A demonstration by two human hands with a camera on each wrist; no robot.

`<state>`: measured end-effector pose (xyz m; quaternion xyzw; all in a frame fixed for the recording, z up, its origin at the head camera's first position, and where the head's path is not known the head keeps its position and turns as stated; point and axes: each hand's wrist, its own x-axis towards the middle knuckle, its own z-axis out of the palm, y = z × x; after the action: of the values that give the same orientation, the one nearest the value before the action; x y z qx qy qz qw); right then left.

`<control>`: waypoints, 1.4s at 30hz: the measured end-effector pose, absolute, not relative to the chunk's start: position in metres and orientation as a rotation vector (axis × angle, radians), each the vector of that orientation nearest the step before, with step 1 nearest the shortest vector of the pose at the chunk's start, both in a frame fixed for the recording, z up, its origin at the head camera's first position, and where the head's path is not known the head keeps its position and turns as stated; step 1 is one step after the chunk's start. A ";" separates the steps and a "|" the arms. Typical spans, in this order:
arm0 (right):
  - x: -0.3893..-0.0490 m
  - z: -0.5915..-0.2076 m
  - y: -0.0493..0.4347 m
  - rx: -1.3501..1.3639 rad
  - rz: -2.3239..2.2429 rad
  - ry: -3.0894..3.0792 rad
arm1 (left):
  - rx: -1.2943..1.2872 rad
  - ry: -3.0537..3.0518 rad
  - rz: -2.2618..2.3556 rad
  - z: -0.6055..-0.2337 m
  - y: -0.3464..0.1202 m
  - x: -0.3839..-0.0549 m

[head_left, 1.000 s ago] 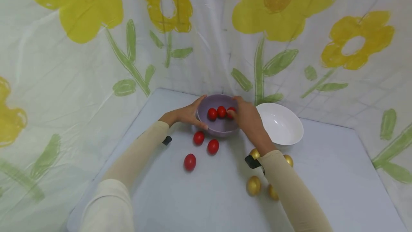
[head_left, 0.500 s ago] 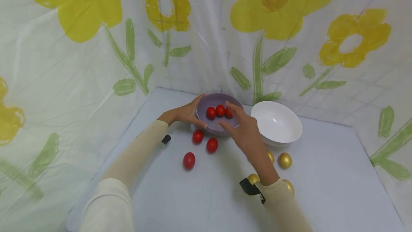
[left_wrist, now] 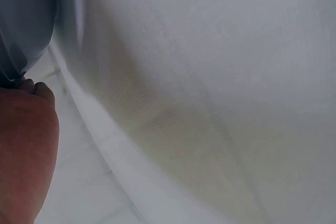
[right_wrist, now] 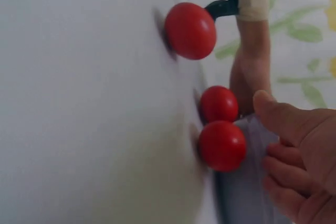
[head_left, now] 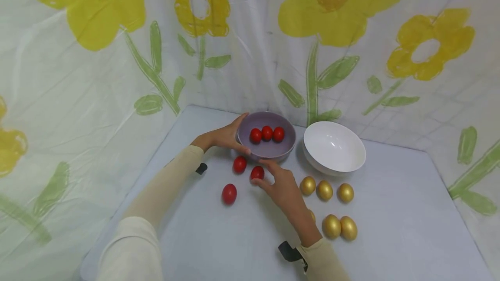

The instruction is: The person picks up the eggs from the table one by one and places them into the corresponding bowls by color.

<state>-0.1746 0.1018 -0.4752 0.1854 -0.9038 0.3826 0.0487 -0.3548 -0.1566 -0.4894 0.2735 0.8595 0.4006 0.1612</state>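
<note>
My left hand (head_left: 226, 137) grips the left side of a purple bowl (head_left: 267, 156), its thumb at the near wall and fingers round the far side. Inside the bowl lie three red eggs (head_left: 267, 133). Three more red eggs lie on the table: one (head_left: 240, 165) just in front of the bowl, one (head_left: 229, 194) nearer me, and one (head_left: 257, 173) between the spread thumb and fingers of my right hand (head_left: 284, 190). In the right wrist view, a gap shows between that right hand (right_wrist: 299, 156) and the nearest red egg (right_wrist: 222, 146).
Right of the purple bowl stands a white bowl (head_left: 334, 147). Several gold eggs (head_left: 324, 190) lie in front of it, one partly hidden by my right wrist. Behind the table (head_left: 394, 211) hangs a flower-printed curtain (head_left: 250, 55).
My right hand has left the purple bowl, where a red egg now lies uncovered, and has come down toward me to a red egg on the table. The left hand stays on the bowl.
</note>
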 end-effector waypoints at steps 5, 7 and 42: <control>-0.177 -0.486 0.101 0.557 1.076 -2.788 | 0.787 2.443 1.143 -0.491 -0.155 -0.356; -0.178 -0.490 0.100 0.548 1.051 -2.807 | 0.786 2.446 1.140 -0.492 -0.155 -0.356; -0.188 -0.423 0.114 0.666 1.253 -2.661 | 0.808 2.447 1.156 -0.490 -0.154 -0.356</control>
<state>-0.1880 0.1141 -0.4227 0.2204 -0.8806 0.4148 0.0628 -0.3562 -0.1545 -0.4903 0.2825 0.8556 0.4041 0.1579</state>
